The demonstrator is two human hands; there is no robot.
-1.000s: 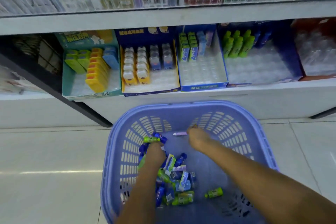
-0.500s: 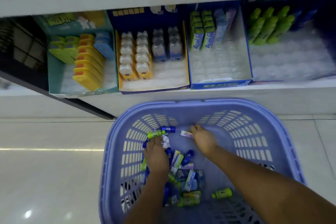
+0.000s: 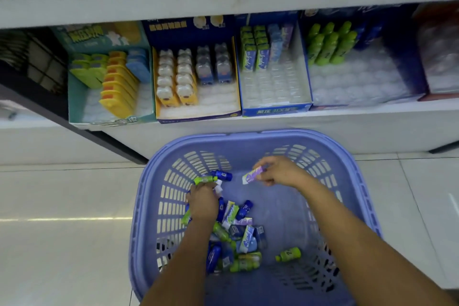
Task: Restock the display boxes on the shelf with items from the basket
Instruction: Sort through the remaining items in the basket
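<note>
Below half-empty boxes (image 3: 275,111), left hand (image 3: 202,202) clutched bottles (image 3: 205,179) and right hand (image 3: 280,172) pinched a tube (image 3: 253,175) over the basket (image 3: 248,134), gathering stock.

Two long bare forearms, bare left hand (image 3: 202,202) and bare right hand (image 3: 280,171)

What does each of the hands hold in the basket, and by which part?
The right hand pinches a small purple pack by one end. The left hand grips several small bottles; the hold itself is hidden.
</note>
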